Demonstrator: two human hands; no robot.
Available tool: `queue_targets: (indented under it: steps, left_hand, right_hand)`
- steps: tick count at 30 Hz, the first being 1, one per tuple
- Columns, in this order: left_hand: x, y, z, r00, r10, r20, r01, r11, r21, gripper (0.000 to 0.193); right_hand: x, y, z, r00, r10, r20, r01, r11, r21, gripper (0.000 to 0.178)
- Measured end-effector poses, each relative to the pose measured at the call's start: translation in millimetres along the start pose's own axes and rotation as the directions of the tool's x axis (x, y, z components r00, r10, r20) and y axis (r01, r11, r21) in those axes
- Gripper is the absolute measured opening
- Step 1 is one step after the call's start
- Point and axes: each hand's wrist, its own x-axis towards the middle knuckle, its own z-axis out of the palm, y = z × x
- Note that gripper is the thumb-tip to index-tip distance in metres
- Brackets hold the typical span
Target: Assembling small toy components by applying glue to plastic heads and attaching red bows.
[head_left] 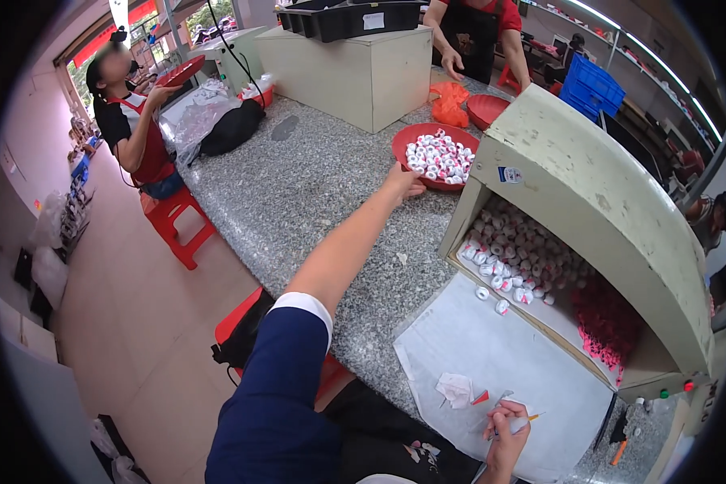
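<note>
My left hand (403, 185), arm stretched out across the counter, grips the near left rim of a red bowl (400, 143). Heaped in that bowl are small white ring-shaped pieces (440, 156) with pink marks. Low in the picture, my right hand (508, 431) is closed around a slim whitish tool with a yellow tip (534, 417); its exact kind is unclear. Under that hand lies a white sheet (436, 347), with a crumpled white tissue (455, 389) and a small red piece (481, 398) beside the fingers.
A cream box-like housing (589, 161) on the right holds many similar white pieces (508, 250) and a pink heap (609, 327). Another red bowl (486, 109) and an orange bag (450, 103) lie beyond. Two people stand or sit around the granite counter (315, 177).
</note>
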Motion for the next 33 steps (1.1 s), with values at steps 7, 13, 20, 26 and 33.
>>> queue_targets:
  steps: [7, 13, 20, 26, 33]
  left_hand:
    - [-82, 13, 18, 0.952, 0.294, -0.08, -0.286, 0.953, 0.095, 0.063]
    - [-192, -20, 68, 0.532, 0.622, 0.574, -0.845, 0.344, 0.41, 0.031]
    - [-203, -72, 137, 0.609, 0.302, 0.733, -0.765, -0.021, 0.644, 0.032]
    - [-203, -91, 167, 0.475, 0.271, 0.837, -0.866, -0.024, 0.499, 0.043]
    - [-129, -59, 292, 0.392, 0.297, 0.871, -0.915, 0.023, 0.404, 0.038]
  right_hand:
    - [-3, 0, -23, 0.998, 0.032, -0.053, -0.031, 0.999, 0.03, 0.023]
    - [4, -2, -45, 0.996, 0.042, -0.077, -0.037, 0.997, 0.065, 0.021]
    - [-7, -4, -52, 1.0, -0.009, -0.029, 0.012, 0.997, 0.082, 0.019]
    - [-6, -3, -73, 0.999, 0.014, -0.043, -0.01, 0.995, 0.097, 0.018]
    - [1, -3, -75, 0.996, 0.033, -0.079, -0.025, 0.994, 0.102, 0.018]
